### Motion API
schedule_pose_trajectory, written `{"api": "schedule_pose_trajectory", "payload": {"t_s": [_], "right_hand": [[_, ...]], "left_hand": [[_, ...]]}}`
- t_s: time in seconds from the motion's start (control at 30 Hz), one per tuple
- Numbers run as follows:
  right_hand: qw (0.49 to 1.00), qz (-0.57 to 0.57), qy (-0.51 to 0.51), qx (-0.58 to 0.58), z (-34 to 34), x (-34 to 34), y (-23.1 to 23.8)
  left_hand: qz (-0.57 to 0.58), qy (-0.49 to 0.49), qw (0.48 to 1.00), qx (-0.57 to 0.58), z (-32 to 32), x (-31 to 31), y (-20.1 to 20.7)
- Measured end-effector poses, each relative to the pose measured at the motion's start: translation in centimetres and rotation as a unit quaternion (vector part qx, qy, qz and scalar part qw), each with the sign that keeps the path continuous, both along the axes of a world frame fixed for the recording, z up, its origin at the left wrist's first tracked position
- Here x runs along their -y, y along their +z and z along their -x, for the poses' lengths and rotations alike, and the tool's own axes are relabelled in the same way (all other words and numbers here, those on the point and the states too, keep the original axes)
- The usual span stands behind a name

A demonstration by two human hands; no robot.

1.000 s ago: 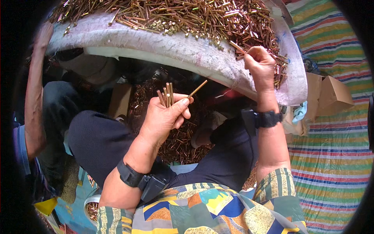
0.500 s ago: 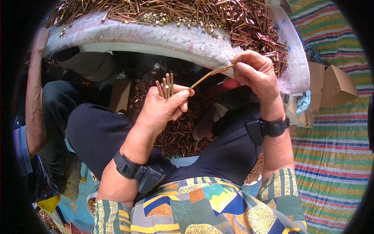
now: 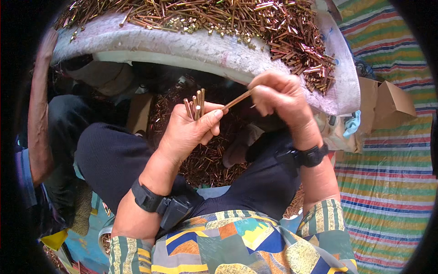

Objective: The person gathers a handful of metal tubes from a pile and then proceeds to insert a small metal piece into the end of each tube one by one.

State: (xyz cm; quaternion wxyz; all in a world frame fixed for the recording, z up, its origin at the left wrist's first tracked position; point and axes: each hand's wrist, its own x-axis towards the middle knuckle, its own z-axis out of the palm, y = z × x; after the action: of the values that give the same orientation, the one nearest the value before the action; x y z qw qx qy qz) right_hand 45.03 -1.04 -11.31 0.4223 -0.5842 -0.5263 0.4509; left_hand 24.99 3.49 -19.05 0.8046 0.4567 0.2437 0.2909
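My left hand [image 3: 185,130] is closed around several thin copper-coloured metal rods [image 3: 197,102], which stick up past its forefinger. Whether they are hollow does not show. Between its thumb and fingertip it also pinches a single rod [image 3: 237,99] slanting up to the right. At that rod's far end is my right hand [image 3: 276,96], slightly blurred, with thumb and forefinger closed on it. Its other fingers are curled, and a small pale tip shows below them.
A heap of similar rods [image 3: 292,36] with small brass-coloured pieces [image 3: 185,23] lies on a white cloth-covered, padded rim [image 3: 182,45]. More rods [image 3: 214,164] lie below between my legs. Another person's forearm [image 3: 40,105] is at left; a cardboard box [image 3: 392,102] stands right, on striped sheeting [image 3: 388,182].
My right hand has moved left and slightly down, closer to my left hand. The two rods that met end to end at an angle now appear as one shorter, straight length. My left hand barely moved.
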Motion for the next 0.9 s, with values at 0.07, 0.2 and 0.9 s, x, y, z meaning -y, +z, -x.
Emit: {"api": "schedule_pose_trajectory", "payload": {"t_s": [0.07,0.2,0.9], "right_hand": [[0.999,0.032,0.032,0.002,1.0,-0.1,-1.4],[0.994,-0.041,-0.076,0.06,-1.0,-2.1,0.2],[0.989,-0.066,-0.131,0.01,-2.1,-2.4,-1.8]], "left_hand": [[0.026,0.016,1.0,0.002,0.1,0.2,0.0],[0.052,0.038,0.998,0.025,0.4,0.0,0.0],[0.087,0.03,0.995,0.046,0.0,-0.5,-0.3]]}}
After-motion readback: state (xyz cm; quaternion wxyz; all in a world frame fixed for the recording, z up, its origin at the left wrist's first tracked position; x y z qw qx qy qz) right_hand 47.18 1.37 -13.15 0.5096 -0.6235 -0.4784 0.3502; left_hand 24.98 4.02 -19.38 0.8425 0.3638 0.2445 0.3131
